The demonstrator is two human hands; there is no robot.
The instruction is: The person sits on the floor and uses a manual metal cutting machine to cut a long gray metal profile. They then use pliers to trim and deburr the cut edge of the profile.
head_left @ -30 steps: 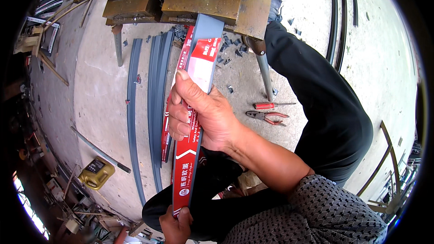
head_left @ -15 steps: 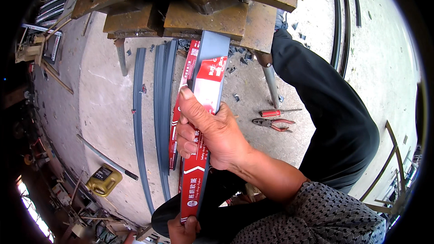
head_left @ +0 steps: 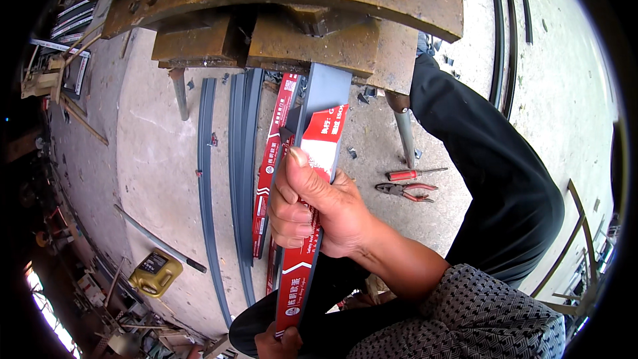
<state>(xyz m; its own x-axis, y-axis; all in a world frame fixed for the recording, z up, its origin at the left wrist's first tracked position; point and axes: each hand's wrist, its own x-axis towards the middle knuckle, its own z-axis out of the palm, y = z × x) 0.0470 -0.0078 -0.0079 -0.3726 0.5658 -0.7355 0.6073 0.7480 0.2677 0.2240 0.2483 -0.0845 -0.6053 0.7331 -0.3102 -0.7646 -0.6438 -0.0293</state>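
Note:
My right hand grips a long grey metal profile strip wrapped in a red and white printed film, near its middle, thumb lying up along the film. The strip's far end reaches under the rusty steel machine block at the top. My left hand holds the strip's near end at the bottom edge of the view, only partly visible. My legs in dark trousers stretch to the right.
Several grey profile strips and another red-filmed strip lie on the concrete floor to the left. Red-handled pliers and a screwdriver lie to the right. A yellow canister stands at lower left. Clutter lines the left wall.
The view has moved closer to the machine block, and the strip's far end now sits further under it. Both hands keep their grip on the strip.

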